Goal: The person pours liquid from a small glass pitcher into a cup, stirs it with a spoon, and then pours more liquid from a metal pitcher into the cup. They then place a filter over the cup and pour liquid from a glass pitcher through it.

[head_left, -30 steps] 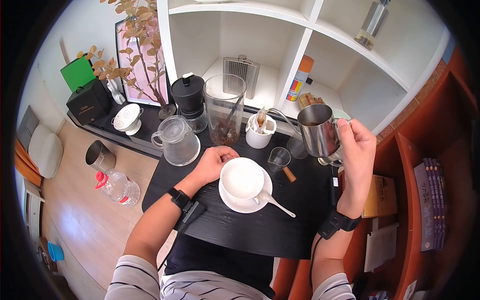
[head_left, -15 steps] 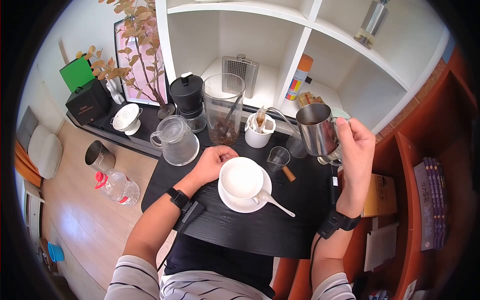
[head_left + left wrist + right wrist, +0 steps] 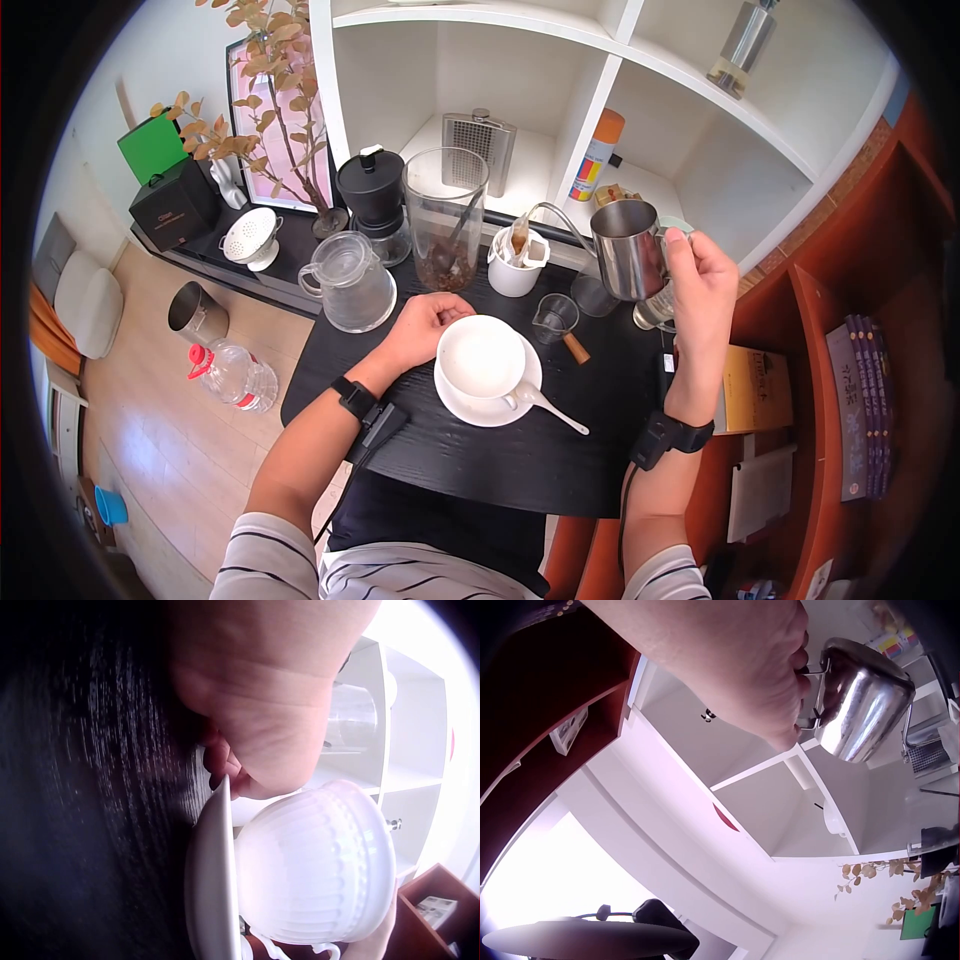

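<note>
Holding up a steel gooseneck pot [image 3: 626,250] over the far right part of the black surface [image 3: 470,465], the right hand [image 3: 705,285] has its fingers wrapped firmly around the handle. The thin spout curves over to the left, and its tip sits just above a drip bag [image 3: 521,238] propped in the mouth of a small white mug [image 3: 514,279]. Can't tell if any liquid is coming out, tbh.

Left hand [image 3: 425,325] is resting beside a wide white cup [image 3: 482,355] on its saucer [image 3: 525,398], fingers loosely bent with nothing visible in them. The wrist view puts the fingertips right by the saucer's rim, but I can't tell if they touch it. A white spoon [image 3: 560,412] lies on the saucer too, handle poking out past the edge.

Other stuff around: a little glass jug [image 3: 556,318] with a wooden handle between the cup and the mug, a lidded glass server [image 3: 350,285], a black grinder [image 3: 375,205], and a tall glass vessel [image 3: 445,235] behind the left hand.
</note>
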Motion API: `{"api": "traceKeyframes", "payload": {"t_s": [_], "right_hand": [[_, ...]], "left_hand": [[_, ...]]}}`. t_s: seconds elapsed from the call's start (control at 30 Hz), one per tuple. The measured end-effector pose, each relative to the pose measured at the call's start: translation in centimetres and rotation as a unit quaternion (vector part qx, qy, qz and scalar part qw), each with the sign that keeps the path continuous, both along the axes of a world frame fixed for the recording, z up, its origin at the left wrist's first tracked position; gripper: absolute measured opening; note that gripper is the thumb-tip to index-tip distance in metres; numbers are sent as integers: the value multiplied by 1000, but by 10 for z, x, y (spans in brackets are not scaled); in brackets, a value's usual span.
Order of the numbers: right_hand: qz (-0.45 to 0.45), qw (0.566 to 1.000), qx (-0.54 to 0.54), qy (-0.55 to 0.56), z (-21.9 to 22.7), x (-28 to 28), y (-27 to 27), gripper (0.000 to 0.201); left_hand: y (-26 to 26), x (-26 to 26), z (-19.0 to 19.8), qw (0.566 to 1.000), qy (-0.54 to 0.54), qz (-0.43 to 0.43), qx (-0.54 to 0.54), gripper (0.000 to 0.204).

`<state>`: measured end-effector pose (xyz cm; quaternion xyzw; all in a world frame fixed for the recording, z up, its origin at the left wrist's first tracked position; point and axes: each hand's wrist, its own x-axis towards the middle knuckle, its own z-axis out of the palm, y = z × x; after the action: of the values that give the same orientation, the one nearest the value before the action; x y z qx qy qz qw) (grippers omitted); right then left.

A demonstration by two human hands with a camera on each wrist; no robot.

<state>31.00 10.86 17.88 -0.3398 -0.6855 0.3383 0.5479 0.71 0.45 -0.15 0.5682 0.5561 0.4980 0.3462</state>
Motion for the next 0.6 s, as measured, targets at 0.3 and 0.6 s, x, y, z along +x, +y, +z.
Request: {"api": "traceKeyframes", "payload": {"t_s": [0.3, 0.6], "right_hand": [[0, 1000, -5, 4, 0, -1, 0, 39], [1, 1000, -21, -17, 3, 2, -5, 38]], "left_hand": [[0, -1, -2, 1000, -7, -2, -13, 16], [1, -2, -4, 1000, -12, -3, -10, 17]]}}
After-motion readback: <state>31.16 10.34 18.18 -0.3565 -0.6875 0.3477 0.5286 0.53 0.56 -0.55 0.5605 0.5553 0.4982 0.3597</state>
